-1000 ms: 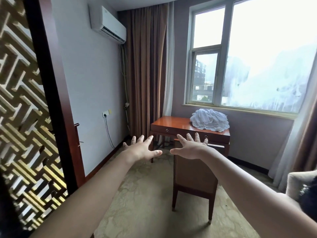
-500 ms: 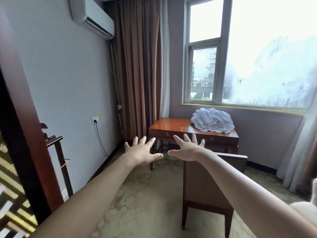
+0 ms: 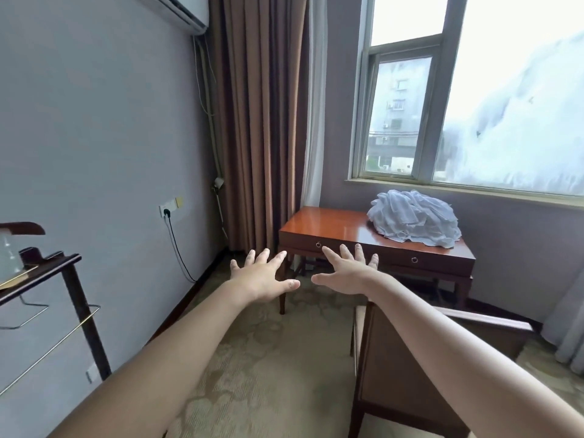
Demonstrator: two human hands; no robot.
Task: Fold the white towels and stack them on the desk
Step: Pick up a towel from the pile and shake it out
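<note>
Both hands, left and right, reach out at frame centre with fingers spread, each grip empty. The white towels lie heaped at right of centre on the desk. Best to step round the chair, then lift one towel clear.

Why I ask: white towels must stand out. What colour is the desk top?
The desk is glossy reddish-brown wood; the head view shows it best.

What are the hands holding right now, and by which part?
Nothing. The left hand and right hand are both spread open in mid-air, short of the desk. The white towels lie untouched in a heap on it.
</note>
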